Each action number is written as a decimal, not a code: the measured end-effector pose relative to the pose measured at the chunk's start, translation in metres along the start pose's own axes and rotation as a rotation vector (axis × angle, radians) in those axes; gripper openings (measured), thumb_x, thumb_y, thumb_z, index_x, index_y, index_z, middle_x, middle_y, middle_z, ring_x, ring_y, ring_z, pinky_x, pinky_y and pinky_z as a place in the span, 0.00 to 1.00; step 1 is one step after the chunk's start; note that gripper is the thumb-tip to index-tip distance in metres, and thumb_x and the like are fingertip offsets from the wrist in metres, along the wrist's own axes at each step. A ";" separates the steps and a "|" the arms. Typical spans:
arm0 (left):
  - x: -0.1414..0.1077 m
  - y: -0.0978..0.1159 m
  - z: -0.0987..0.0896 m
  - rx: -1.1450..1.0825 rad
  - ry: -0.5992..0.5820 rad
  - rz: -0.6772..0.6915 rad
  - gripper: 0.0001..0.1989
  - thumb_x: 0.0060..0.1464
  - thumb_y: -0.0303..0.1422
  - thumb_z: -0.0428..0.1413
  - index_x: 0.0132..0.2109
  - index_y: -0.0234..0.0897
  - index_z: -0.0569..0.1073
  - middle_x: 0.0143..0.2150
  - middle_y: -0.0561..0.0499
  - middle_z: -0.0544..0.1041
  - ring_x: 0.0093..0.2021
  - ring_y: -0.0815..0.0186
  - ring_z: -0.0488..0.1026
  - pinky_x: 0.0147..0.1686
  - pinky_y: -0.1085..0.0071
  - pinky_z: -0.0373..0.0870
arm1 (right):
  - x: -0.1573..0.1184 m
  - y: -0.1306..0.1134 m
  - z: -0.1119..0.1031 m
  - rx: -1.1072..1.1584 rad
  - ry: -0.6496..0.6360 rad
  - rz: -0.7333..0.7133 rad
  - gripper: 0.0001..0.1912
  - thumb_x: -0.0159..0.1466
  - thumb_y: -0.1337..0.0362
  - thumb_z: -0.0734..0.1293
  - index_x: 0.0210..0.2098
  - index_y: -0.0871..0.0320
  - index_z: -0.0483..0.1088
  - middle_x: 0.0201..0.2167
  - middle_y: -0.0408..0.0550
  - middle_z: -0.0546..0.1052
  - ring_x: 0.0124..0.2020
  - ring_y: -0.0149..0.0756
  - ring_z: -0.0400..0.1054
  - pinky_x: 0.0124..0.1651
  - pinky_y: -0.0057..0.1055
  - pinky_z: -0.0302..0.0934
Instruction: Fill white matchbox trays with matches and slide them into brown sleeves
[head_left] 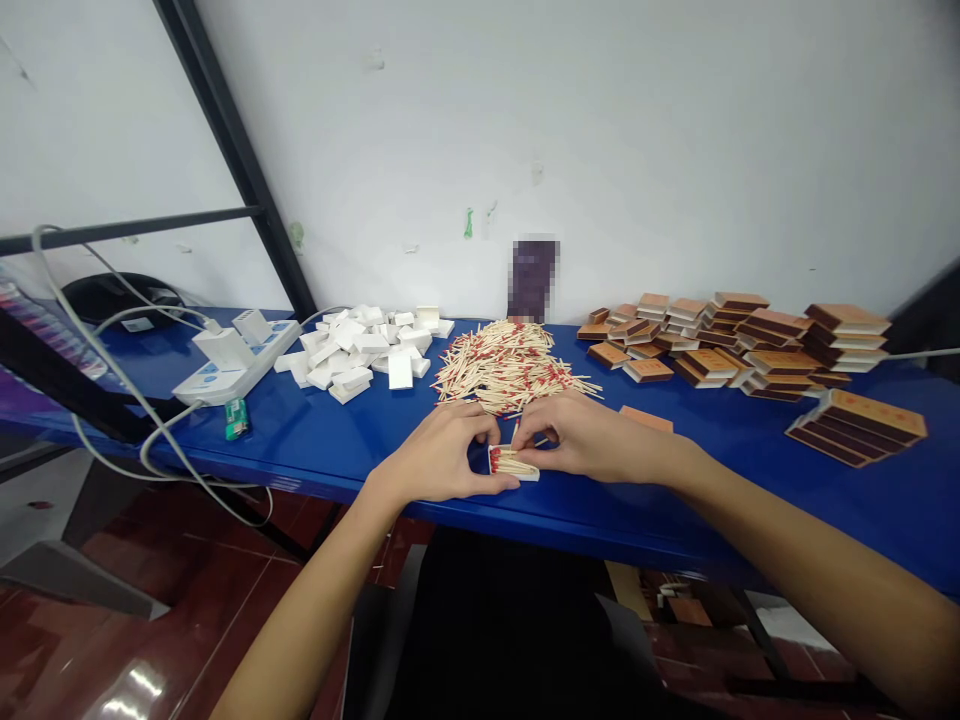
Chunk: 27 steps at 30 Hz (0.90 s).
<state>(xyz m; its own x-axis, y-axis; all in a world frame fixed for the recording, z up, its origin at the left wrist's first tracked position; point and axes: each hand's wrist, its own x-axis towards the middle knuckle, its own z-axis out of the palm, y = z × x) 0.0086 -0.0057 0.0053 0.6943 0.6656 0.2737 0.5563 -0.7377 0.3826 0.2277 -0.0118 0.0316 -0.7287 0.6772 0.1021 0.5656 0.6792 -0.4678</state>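
Note:
My left hand point(448, 455) grips a small white matchbox tray point(529, 476) by its left end, thumb along the near side and fingers at the far side. Red-tipped matches lie inside the tray, heads toward the left. Over the tray's right part, my right hand point(568, 437) pinches a match point(515, 432) that stands nearly upright between its fingertips. Just beyond both hands spreads a large heap of loose matches point(510, 365). An orange matchbox sleeve point(646, 419) lies partly hidden behind my right wrist.
White empty trays point(360, 345) are piled at the back left. Stacks of orange and brown matchbox sleeves point(772, 340) fill the right side of the blue table point(720, 500). A power strip point(240, 365) with cables and a green item point(236, 419) sit left, beside a black metal frame point(240, 150).

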 end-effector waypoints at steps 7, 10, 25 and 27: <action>0.000 0.001 0.000 0.005 -0.001 -0.008 0.22 0.48 0.53 0.62 0.37 0.39 0.70 0.38 0.52 0.73 0.42 0.60 0.69 0.45 0.64 0.64 | -0.002 0.002 -0.007 -0.064 0.171 -0.050 0.08 0.65 0.64 0.65 0.35 0.56 0.76 0.30 0.45 0.78 0.31 0.34 0.68 0.36 0.29 0.58; -0.002 0.002 -0.002 -0.021 0.008 -0.012 0.23 0.47 0.52 0.63 0.41 0.40 0.69 0.41 0.51 0.73 0.43 0.59 0.70 0.46 0.63 0.64 | -0.006 0.010 -0.016 -0.220 0.175 0.047 0.06 0.61 0.67 0.65 0.32 0.57 0.75 0.27 0.45 0.75 0.30 0.35 0.66 0.35 0.31 0.55; -0.004 0.002 -0.006 0.017 -0.054 0.107 0.23 0.61 0.48 0.54 0.54 0.38 0.75 0.57 0.44 0.73 0.58 0.53 0.67 0.61 0.55 0.58 | -0.009 0.017 -0.018 -0.222 0.113 0.039 0.03 0.63 0.66 0.64 0.32 0.57 0.69 0.34 0.47 0.73 0.35 0.36 0.65 0.38 0.32 0.56; -0.003 0.003 -0.007 -0.008 -0.033 0.109 0.20 0.68 0.41 0.43 0.53 0.37 0.75 0.56 0.46 0.75 0.57 0.57 0.69 0.61 0.56 0.58 | -0.008 0.011 -0.017 -0.204 0.189 -0.007 0.03 0.62 0.67 0.65 0.31 0.57 0.68 0.32 0.46 0.72 0.34 0.36 0.64 0.39 0.32 0.55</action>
<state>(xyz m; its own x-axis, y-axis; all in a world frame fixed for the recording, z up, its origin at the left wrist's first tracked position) 0.0046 -0.0090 0.0112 0.7651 0.5773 0.2854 0.4728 -0.8044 0.3596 0.2464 -0.0050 0.0404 -0.6588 0.7000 0.2756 0.6407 0.7141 -0.2820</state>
